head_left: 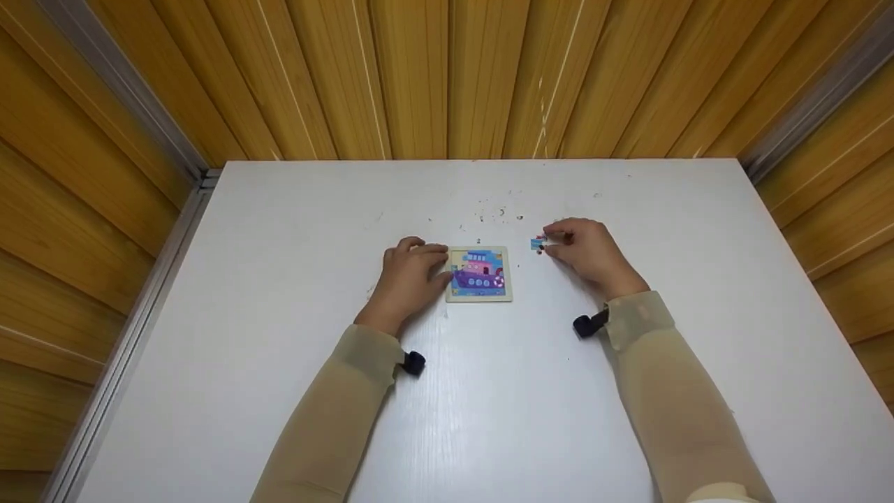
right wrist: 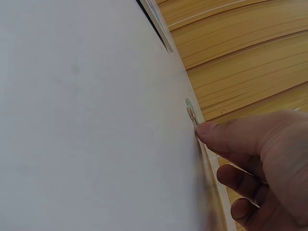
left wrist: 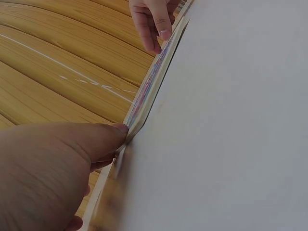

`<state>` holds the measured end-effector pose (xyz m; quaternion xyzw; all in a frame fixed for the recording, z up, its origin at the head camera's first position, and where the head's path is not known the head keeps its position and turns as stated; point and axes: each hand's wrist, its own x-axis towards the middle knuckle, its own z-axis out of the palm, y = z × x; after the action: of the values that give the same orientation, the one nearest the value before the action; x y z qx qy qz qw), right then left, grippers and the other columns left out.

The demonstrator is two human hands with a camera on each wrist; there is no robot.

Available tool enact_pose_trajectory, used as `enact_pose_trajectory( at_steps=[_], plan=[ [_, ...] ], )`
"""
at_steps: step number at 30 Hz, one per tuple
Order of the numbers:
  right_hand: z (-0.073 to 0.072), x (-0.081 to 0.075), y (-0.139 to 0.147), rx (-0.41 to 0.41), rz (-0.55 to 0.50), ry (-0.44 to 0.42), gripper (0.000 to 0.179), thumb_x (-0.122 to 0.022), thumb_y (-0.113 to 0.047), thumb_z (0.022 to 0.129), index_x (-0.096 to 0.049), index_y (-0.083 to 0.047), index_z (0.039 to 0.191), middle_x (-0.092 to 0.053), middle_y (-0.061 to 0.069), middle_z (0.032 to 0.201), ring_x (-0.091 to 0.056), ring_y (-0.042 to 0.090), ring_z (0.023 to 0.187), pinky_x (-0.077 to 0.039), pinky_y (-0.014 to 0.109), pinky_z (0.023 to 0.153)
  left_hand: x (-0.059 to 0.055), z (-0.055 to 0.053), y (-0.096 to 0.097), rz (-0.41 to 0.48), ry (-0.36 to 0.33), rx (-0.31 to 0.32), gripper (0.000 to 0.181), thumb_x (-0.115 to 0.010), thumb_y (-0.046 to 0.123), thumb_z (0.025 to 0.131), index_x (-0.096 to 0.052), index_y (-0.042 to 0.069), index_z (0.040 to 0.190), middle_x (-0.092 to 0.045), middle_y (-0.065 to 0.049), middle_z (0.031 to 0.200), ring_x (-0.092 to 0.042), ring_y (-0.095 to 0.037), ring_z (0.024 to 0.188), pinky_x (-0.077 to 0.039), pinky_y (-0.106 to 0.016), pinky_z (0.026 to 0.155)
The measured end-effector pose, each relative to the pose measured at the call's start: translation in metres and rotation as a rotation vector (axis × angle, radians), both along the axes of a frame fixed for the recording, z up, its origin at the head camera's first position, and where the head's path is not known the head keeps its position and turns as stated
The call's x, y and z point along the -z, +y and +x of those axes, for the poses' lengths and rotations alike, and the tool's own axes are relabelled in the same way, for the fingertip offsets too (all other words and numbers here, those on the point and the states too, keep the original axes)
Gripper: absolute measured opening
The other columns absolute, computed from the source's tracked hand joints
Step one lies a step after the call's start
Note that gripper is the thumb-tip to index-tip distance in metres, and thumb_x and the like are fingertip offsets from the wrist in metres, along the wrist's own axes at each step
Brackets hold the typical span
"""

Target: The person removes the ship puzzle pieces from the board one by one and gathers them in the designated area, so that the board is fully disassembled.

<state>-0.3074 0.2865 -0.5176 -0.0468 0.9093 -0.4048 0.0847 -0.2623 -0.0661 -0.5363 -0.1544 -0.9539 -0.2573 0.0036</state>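
A small square jigsaw puzzle (head_left: 479, 274) lies on the white table in a pale wooden frame, showing a purple and pink boat. At its left side, my left hand (head_left: 413, 276) holds the frame's edge. In the left wrist view the thumb (left wrist: 113, 132) presses on the frame's near end. To the right of the puzzle, my right hand (head_left: 587, 251) pinches a small blue and red puzzle piece (head_left: 536, 244) between thumb and forefinger. Seen from the right wrist, that piece (right wrist: 190, 110) is close to the tabletop, its near end covered by the thumb.
The white table (head_left: 293, 279) has dark specks and scuffs behind the puzzle. Yellow wood-look panels (head_left: 419, 77) stand along its back, with more at the sides. A grey metal rail (head_left: 150, 300) runs down the left. Each wrist wears a small black camera.
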Motion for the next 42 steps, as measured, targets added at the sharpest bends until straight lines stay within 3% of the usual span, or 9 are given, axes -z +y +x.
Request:
enact_pose_trajectory(
  at_steps=[9, 15, 20, 27, 33, 37, 42],
  plan=[
    [0.001, -0.001, 0.0, 0.006, 0.023, -0.003, 0.038, -0.076, -0.007, 0.107, -0.076, -0.009, 0.145, -0.071, 0.017, 0.152, -0.064, 0.035, 0.135, -0.052, 0.056, 0.121, 0.0, 0.0, 0.001, -0.002, -0.007, 0.003, 0.045, -0.076, 0.035, 0.11, -0.076, 0.014, 0.149, -0.071, 0.004, 0.16, -0.051, -0.03, 0.158, -0.036, -0.056, 0.131],
    [0.003, -0.009, -0.009, 0.032, 0.003, -0.002, 0.037, -0.074, -0.01, 0.108, -0.077, -0.012, 0.144, -0.071, 0.017, 0.14, -0.058, 0.031, 0.12, -0.053, 0.046, 0.106, 0.001, 0.002, -0.001, 0.008, 0.011, 0.011, 0.044, -0.076, 0.035, 0.109, -0.076, 0.013, 0.148, -0.071, 0.002, 0.16, -0.052, -0.031, 0.158, -0.037, -0.057, 0.131],
    [0.005, -0.019, -0.024, 0.002, -0.009, 0.006, 0.037, -0.076, -0.017, 0.109, -0.076, -0.014, 0.146, -0.071, 0.013, 0.143, -0.057, 0.03, 0.124, -0.05, 0.043, 0.101, 0.002, 0.005, -0.002, 0.009, -0.028, -0.003, 0.05, -0.078, 0.04, 0.107, -0.076, 0.013, 0.149, -0.07, 0.001, 0.161, -0.05, -0.031, 0.159, -0.035, -0.056, 0.131],
    [0.01, -0.042, -0.044, -0.063, -0.034, 0.163, 0.034, -0.077, -0.011, 0.107, -0.079, -0.01, 0.141, -0.076, 0.013, 0.148, -0.064, 0.034, 0.127, -0.049, 0.048, 0.106, -0.005, 0.003, 0.0, 0.001, -0.068, 0.016, 0.069, -0.089, 0.053, 0.095, -0.075, 0.014, 0.151, -0.068, 0.001, 0.163, -0.049, -0.032, 0.159, -0.034, -0.055, 0.131],
    [0.011, -0.058, -0.066, -0.097, -0.104, 0.21, 0.033, -0.078, -0.014, 0.108, -0.08, -0.013, 0.141, -0.077, 0.009, 0.146, -0.065, 0.03, 0.126, -0.052, 0.051, 0.112, -0.008, 0.001, -0.001, -0.01, -0.079, 0.019, 0.072, -0.091, 0.054, 0.092, -0.075, 0.015, 0.15, -0.068, 0.002, 0.163, -0.049, -0.031, 0.158, -0.034, -0.054, 0.13],
    [0.013, -0.06, -0.077, -0.122, -0.136, 0.212, 0.033, -0.078, -0.014, 0.108, -0.08, -0.014, 0.141, -0.076, 0.008, 0.147, -0.066, 0.029, 0.126, -0.053, 0.057, 0.117, -0.008, 0.001, -0.001, -0.012, -0.075, 0.02, 0.073, -0.092, 0.056, 0.092, -0.075, 0.015, 0.15, -0.068, 0.001, 0.163, -0.049, -0.032, 0.157, -0.035, -0.054, 0.129],
    [0.015, -0.053, -0.086, -0.155, -0.167, 0.213, 0.034, -0.079, -0.012, 0.106, -0.08, -0.011, 0.141, -0.076, 0.01, 0.146, -0.068, 0.03, 0.123, -0.053, 0.043, 0.104, -0.007, 0.003, -0.001, -0.011, -0.059, 0.017, 0.073, -0.092, 0.055, 0.091, -0.076, 0.014, 0.149, -0.069, 0.001, 0.161, -0.05, -0.032, 0.156, -0.036, -0.054, 0.128]
  ],
)
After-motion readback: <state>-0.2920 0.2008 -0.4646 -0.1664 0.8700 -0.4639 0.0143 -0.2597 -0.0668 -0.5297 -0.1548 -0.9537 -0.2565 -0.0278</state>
